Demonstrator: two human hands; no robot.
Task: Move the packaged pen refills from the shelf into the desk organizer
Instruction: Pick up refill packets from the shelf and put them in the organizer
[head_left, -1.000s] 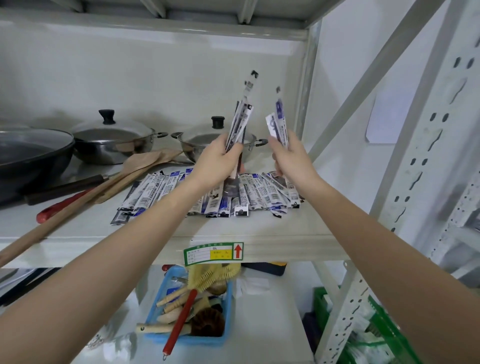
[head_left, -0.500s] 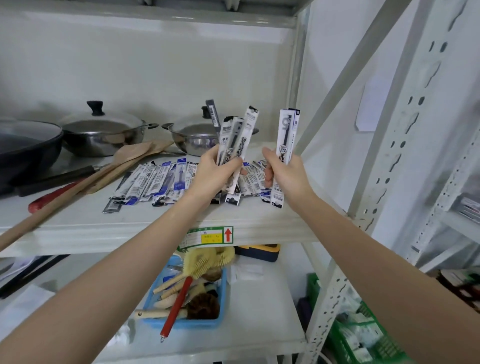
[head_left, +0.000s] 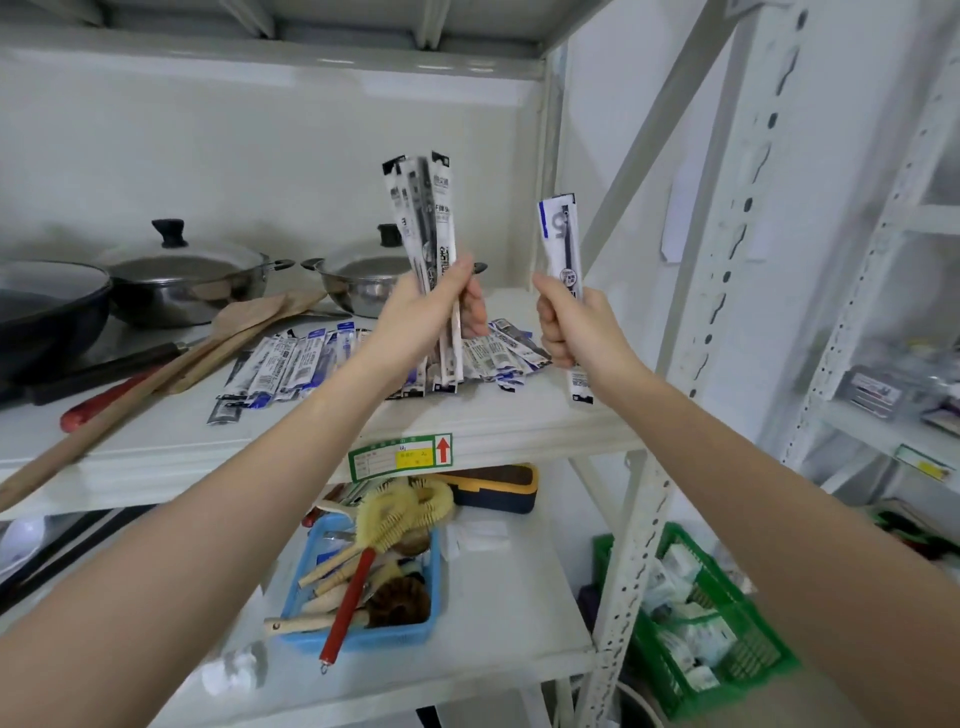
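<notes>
My left hand (head_left: 426, 312) grips an upright bunch of packaged pen refills (head_left: 426, 218), white sleeves with black print, held above the white shelf (head_left: 467, 421). To its right, my right hand (head_left: 574, 330) grips one or two more upright refill packs (head_left: 563, 239) near the shelf's right post. A row of several refill packs (head_left: 296, 364) with blue and black ends still lies flat on the shelf behind and below both hands. No desk organizer is in view.
Two lidded steel pots (head_left: 182, 275), a dark pan (head_left: 47, 312) and wooden spatulas (head_left: 156, 374) fill the shelf's left. The shelf below holds a blue basket of brushes (head_left: 363, 587); a green crate (head_left: 711, 623) stands lower right. Perforated metal uprights (head_left: 711, 291) rise at the right.
Both hands have lifted slightly and drawn back from the shelf with their refill packs, and the view has shifted a little to the right.
</notes>
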